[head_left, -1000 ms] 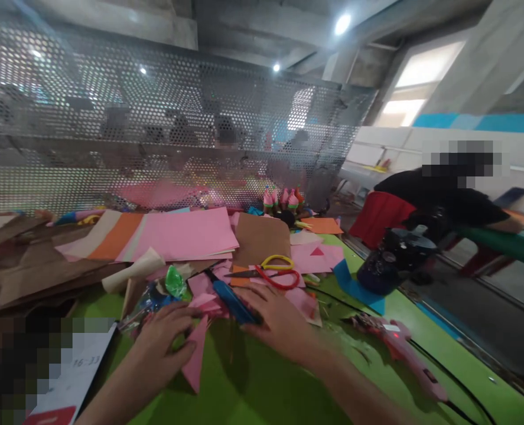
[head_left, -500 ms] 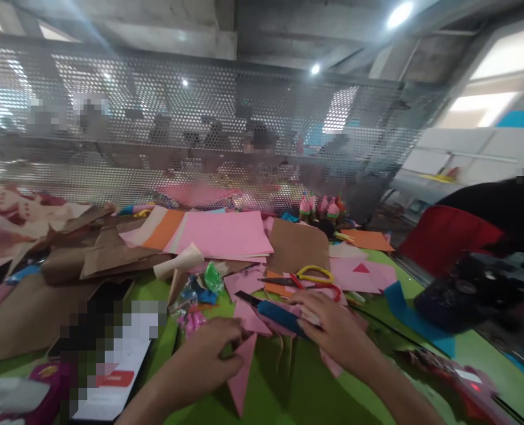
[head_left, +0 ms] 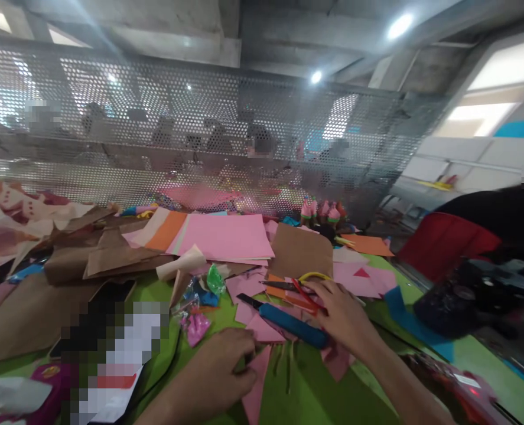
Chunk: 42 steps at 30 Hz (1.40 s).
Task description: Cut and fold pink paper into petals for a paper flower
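Note:
My right hand [head_left: 344,313] lies over the handles of the scissors [head_left: 303,295], its fingers curled across the red and yellow loops. The dark blades point left over orange and pink paper. Just below my right fingers, a blue utility knife [head_left: 292,326] rests on pink paper scraps, its dark blade end pointing up and left. My left hand [head_left: 221,369] hovers low at the front, thumb and fingers apart. Beside its thumb is a pink paper triangle [head_left: 257,383]; whether they touch is unclear. Thin strips [head_left: 288,366] hang near the knife.
Pink sheets [head_left: 226,236] and brown card [head_left: 303,248] cover the back of the green table. At left are a phone [head_left: 124,354] and brown paper [head_left: 26,319]. A pink glue gun [head_left: 461,378] lies at right. Balloon-like pieces [head_left: 195,324] sit near my left hand. A perforated screen stands behind.
The view has swung left. My right hand has let go of the utility knife and moved up onto the scissors' handles. My left hand has shifted slightly to the right.

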Each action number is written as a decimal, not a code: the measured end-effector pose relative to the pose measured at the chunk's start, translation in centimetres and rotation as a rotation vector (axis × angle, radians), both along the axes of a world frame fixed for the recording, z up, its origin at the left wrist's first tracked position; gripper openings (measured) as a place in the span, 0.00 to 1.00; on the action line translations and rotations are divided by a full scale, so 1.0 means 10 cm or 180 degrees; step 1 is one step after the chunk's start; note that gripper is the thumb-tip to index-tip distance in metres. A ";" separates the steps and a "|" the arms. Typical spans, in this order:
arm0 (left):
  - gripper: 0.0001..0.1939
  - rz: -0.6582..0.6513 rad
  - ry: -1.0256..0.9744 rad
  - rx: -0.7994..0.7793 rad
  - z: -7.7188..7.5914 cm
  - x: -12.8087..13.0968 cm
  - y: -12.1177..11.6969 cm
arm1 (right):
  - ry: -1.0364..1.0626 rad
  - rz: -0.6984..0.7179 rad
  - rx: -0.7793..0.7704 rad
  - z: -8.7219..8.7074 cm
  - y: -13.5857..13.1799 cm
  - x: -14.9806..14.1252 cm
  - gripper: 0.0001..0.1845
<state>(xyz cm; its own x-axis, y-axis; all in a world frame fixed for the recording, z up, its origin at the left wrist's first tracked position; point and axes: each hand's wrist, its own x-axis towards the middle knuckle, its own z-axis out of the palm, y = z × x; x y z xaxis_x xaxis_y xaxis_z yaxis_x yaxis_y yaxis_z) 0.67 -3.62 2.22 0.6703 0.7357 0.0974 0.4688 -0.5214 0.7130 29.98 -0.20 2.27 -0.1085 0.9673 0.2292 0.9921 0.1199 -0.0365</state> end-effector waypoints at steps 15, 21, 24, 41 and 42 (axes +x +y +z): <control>0.15 -0.0078 -0.0071 0.0316 -0.26 -0.03 0.07 | 0.0269 0.0076 -0.0110 0.25 -0.32 -0.26 0.01; 0.18 -0.0068 -0.0172 0.0377 -0.48 -0.13 0.13 | 0.1003 0.0212 -0.0375 0.28 -0.42 -0.33 0.08; 0.19 -0.0089 -0.0269 0.0360 -0.53 -0.16 0.16 | 0.1250 -0.0205 -0.0254 0.31 -0.33 -0.08 0.09; 0.12 0.0733 -0.0701 -0.0892 -0.31 -0.13 0.17 | 0.0572 -0.0441 -0.0376 0.23 -0.17 0.40 0.11; 0.11 0.0806 -0.0877 -0.1031 -0.24 -0.12 0.16 | 0.0607 -0.0444 -0.0286 0.26 -0.18 0.39 0.10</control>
<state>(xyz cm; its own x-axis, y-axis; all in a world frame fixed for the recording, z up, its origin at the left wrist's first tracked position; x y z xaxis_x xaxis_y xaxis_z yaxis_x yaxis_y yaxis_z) -0.51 -1.99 -0.15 0.4481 0.8938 -0.0150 0.3234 -0.1465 0.9349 33.87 -1.96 4.89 0.0645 0.9873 0.1452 0.9730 -0.0299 -0.2289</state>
